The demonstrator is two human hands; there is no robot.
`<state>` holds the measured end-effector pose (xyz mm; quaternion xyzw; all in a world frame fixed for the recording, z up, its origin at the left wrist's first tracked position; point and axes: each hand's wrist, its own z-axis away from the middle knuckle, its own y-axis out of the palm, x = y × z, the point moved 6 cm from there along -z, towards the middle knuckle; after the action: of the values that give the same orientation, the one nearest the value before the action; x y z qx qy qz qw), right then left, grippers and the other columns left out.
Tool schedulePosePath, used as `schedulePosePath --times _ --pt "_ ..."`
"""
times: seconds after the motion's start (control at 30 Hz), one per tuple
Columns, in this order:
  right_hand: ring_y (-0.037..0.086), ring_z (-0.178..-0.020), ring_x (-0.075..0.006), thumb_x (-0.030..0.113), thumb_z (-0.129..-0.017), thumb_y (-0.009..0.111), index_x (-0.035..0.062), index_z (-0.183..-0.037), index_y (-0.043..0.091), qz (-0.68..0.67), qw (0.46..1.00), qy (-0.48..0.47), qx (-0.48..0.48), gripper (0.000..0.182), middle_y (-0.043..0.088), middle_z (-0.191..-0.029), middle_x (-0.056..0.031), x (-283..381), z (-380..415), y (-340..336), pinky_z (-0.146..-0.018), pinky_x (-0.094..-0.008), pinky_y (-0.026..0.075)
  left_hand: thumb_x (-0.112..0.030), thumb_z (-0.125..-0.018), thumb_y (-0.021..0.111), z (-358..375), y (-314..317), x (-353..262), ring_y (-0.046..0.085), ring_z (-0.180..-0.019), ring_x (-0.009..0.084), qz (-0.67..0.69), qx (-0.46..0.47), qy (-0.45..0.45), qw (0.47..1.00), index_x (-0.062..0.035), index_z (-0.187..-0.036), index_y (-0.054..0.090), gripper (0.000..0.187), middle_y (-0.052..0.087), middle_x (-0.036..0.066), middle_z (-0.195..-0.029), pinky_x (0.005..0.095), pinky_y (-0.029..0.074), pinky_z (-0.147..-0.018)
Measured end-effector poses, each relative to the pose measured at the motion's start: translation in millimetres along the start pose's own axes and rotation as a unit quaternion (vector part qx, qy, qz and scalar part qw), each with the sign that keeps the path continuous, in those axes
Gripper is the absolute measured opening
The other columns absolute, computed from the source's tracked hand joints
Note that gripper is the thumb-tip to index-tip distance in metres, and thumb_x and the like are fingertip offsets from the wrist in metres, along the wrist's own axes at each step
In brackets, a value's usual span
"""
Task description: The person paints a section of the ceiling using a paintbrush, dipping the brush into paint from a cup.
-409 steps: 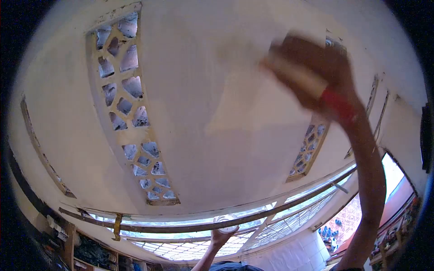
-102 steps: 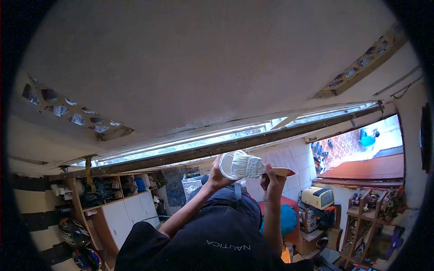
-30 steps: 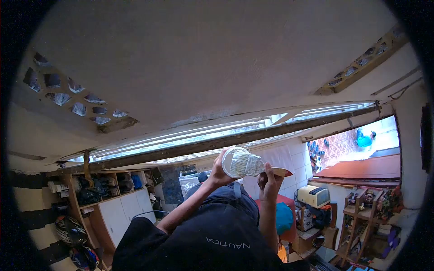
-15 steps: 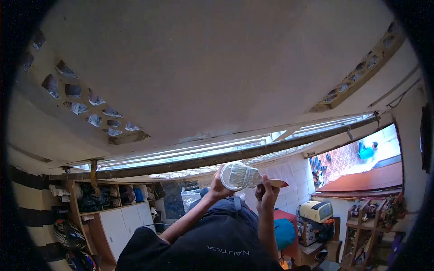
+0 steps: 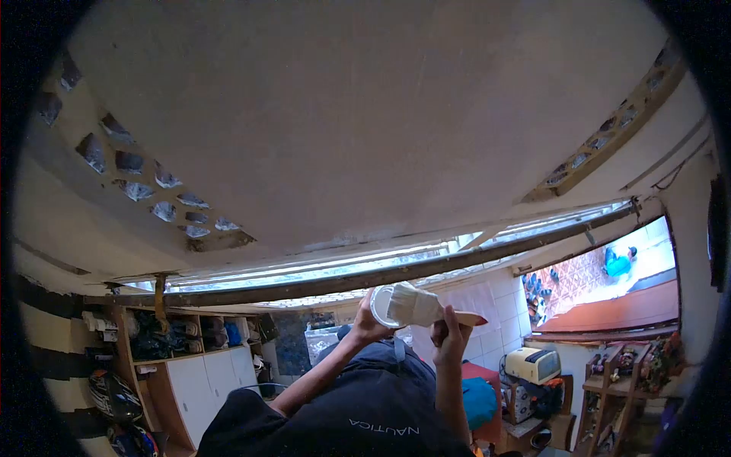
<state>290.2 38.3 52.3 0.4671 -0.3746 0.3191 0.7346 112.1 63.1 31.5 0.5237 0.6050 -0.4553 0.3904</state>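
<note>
My left hand (image 5: pixel 367 324) is closed around a white round tub (image 5: pixel 378 302), whose open mouth tilts toward the camera. In my right hand (image 5: pixel 451 332) is a wide paintbrush (image 5: pixel 415 306), gripped by its handle with the red tip sticking out to the right. The brush's pale bristles point left and overlap the tub's mouth. Both hands are up in front of my chest, over the dark shirt. What lies deep inside the tub is hidden.
Above spreads a large pale wall surface (image 5: pixel 365 122) with pierced vent blocks (image 5: pixel 164 212) on either side. A long rail (image 5: pixel 381 276) crosses just beyond my hands. Cabinets (image 5: pixel 205 379) stand left; a shelf (image 5: pixel 626 381) stands right. Through the doorway, a person (image 5: pixel 618 263) is outside.
The brush has drawn slightly right and down, its bristles turning more level over the tub's mouth. The tub has also dropped a little in the view.
</note>
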Motion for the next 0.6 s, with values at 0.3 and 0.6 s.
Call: schedulePosePath --times 0.3,0.6 --pt "0.036 -0.034 -0.0077 0.018 -0.085 0.058 0.0082 -0.081 0.051 -0.008 1.000 -0.012 0.027 0.012 0.043 -0.050 -0.0004 27.3 3.2 -2.4 -0.030 -0.0219 0.025 -0.025 -0.056 0.082 -5.2 -4.6 -8.6 0.057 -0.088 0.0293 -0.024 0.028 0.013 0.999 -0.0013 -0.105 0.053 0.062 0.057 0.015 -0.097 0.0364 0.045 -0.079" --pt "0.040 -0.039 -0.0084 0.024 -0.085 0.058 0.0064 -0.083 0.052 0.026 0.993 -0.018 0.116 0.019 0.046 -0.053 -0.0014 23.0 3.3 11.7 -0.034 -0.0204 0.028 -0.024 -0.055 0.083 -8.2 -6.8 -23.6 0.059 -0.090 0.0246 0.005 0.043 0.026 0.999 -0.0013 -0.106 0.051 0.064 0.059 0.013 -0.098 0.0340 0.047 -0.080"
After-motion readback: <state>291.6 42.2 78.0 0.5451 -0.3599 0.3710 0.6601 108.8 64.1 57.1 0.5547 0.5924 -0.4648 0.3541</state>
